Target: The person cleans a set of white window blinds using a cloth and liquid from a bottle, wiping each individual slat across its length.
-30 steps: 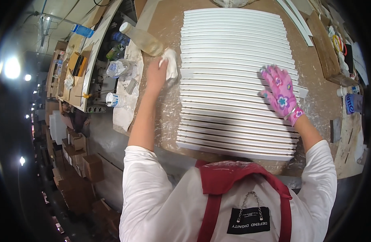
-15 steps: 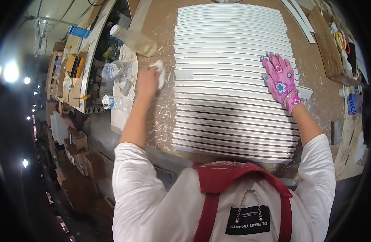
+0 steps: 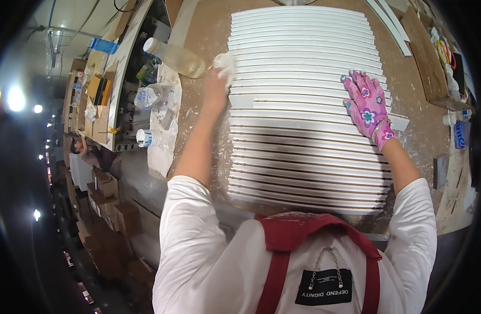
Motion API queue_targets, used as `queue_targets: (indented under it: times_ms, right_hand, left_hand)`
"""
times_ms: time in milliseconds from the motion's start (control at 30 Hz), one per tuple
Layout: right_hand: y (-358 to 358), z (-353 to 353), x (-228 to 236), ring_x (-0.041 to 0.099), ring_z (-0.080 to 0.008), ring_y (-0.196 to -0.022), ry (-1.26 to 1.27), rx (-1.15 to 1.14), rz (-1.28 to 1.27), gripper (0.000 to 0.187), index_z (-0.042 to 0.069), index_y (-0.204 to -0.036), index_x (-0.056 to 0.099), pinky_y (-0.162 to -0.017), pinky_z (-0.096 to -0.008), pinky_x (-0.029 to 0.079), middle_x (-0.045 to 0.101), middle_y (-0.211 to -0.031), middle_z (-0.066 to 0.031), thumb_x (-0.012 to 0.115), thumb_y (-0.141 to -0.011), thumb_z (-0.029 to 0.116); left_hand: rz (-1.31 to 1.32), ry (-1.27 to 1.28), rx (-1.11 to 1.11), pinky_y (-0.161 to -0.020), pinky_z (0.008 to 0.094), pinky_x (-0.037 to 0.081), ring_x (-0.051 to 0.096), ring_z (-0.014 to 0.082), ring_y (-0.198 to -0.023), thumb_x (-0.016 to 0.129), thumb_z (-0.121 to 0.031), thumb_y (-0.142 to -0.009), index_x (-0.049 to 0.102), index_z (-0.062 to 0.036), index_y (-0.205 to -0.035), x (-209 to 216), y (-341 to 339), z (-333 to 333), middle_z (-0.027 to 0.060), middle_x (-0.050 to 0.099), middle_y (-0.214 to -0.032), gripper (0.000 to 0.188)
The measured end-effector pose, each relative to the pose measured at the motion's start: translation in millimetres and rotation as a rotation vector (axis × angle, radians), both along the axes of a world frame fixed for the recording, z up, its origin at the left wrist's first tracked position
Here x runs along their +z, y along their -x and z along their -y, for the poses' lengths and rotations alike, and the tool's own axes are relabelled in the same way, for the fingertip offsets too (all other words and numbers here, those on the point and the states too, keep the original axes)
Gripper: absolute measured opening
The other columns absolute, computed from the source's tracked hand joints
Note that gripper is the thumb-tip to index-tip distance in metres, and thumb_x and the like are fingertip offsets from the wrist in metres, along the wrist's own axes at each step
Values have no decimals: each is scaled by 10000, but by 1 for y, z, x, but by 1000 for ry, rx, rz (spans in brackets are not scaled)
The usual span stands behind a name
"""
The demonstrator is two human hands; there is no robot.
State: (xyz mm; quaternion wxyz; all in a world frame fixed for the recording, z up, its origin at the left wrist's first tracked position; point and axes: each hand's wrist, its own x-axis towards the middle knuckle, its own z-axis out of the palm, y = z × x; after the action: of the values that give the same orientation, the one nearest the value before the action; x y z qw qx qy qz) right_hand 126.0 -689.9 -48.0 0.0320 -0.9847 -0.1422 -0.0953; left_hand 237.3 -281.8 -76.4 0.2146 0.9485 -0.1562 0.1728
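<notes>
A wide row of white slats [image 3: 298, 68] lies side by side on a brown, paint-specked worktable [image 3: 201, 125]. My bare left hand [image 3: 216, 86], a little blurred, is closed on a white cloth [image 3: 226, 64] at the left ends of the slats. In a pink flowered glove, my right hand [image 3: 367, 104] rests flat on the slats near their right ends, fingers spread. Close to its wrist, one slat end [image 3: 400, 122] juts out past the others. A short white piece [image 3: 242, 101] lies across the left ends, just below my left hand.
Left of my arm stand a bottle of cloudy liquid [image 3: 180, 58], a clear plastic jug [image 3: 154, 98] and a white cup [image 3: 145, 138]. A wooden box [image 3: 428, 63] borders the right side, with loose white strips [image 3: 389, 23] beside it. Another person [image 3: 91, 152] is far left.
My left hand has moved right and slightly away from me with the cloth, from the bare table to the slats' left ends. My right hand stays on the slats.
</notes>
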Motion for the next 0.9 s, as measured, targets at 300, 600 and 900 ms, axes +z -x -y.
queue_targets:
  times_ms: [300, 600, 900]
  right_hand:
    - [-1, 1, -3, 357, -368, -1344, -24, 9, -1, 467, 112, -1351, 497, -1126, -526, 242, 414, -1440, -155, 544, -924, 293]
    - [3, -1, 1, 357, -348, -1353, -32, 3, -27, 469, 145, -1377, 475, -1131, -511, 234, 423, -1442, -146, 513, -942, 319]
    - [-2, -2, -4, 361, -275, -1383, -1405, 32, -153, 638, 89, -1466, 346, -1132, -405, 271, 400, -1481, -139, 480, -968, 465]
  left_hand:
    - [68, -256, -277, -1019, 426, 403, 497, 352, -1195, 576, -153, -882, 598, -74, -1135, 25, 31, 104, 155, 554, -1268, 266]
    - [-130, -78, 242, -914, 452, 446, 566, 380, -1026, 576, -155, -911, 577, -5, -1147, 32, -20, -14, 196, 594, -1148, 280]
    - [-314, 968, -191, -973, 363, 435, 535, 251, -1113, 601, -206, -930, 445, 2, -1296, 82, 82, 172, 187, 477, -1302, 448]
